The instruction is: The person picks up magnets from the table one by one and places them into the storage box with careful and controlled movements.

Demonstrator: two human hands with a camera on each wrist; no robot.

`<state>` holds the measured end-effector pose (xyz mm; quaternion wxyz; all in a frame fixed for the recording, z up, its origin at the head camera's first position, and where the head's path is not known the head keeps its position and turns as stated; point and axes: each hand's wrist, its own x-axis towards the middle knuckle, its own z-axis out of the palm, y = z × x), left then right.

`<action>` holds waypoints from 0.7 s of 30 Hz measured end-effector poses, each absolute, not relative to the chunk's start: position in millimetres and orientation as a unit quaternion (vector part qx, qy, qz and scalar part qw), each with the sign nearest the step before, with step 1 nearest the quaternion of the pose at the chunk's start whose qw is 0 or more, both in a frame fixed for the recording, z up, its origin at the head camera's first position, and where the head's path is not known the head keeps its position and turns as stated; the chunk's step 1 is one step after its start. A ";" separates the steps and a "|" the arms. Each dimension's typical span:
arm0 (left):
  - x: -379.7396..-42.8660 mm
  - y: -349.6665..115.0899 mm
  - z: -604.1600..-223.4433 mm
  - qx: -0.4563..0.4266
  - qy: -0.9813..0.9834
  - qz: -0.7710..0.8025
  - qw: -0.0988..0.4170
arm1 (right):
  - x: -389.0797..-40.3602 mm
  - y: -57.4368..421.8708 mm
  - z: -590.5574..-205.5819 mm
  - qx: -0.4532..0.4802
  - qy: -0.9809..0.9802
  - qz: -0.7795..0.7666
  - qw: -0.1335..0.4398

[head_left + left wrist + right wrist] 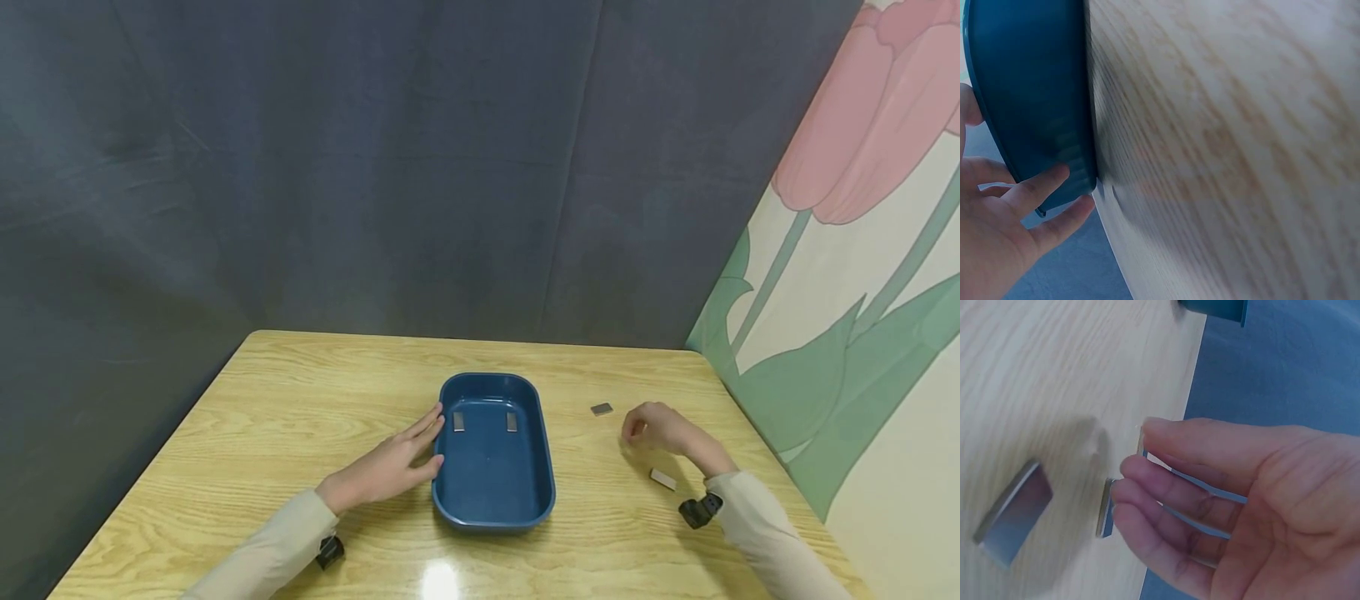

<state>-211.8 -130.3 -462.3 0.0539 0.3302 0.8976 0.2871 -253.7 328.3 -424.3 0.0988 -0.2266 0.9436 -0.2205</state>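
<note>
Fingers of your left hand [386,473] rest apart against the blue tray [489,483] at its nine o'clock, and, farther off at three, your right hand [660,427] pinches a metal-looking bar [1141,445], probably light, stiff and slippery, best gripped by its edges.

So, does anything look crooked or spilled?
Nothing looks spilled. The far block and near block on the table, right of the blue tray, look askew: they lie at different slants, while the two blocks inside sit neatly lined up.
</note>
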 end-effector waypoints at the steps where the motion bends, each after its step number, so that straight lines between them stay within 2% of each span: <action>1: -211.9 -130.4 -462.2 0.330 0.898 0.287 0.055 | -252.7 330.4 -425.4 -0.227 0.942 -0.226 0.105; 7: -213.1 -129.7 -462.4 0.331 0.898 0.284 0.050 | -244.2 338.7 -424.7 -0.239 0.929 -0.253 0.126; 14: -212.2 -129.5 -461.5 0.331 0.897 0.286 0.055 | -238.8 347.3 -426.3 -0.189 0.927 -0.273 0.177; 21: -212.1 -129.6 -461.6 0.329 0.898 0.288 0.054 | -236.2 355.2 -429.8 -0.191 0.929 -0.255 0.187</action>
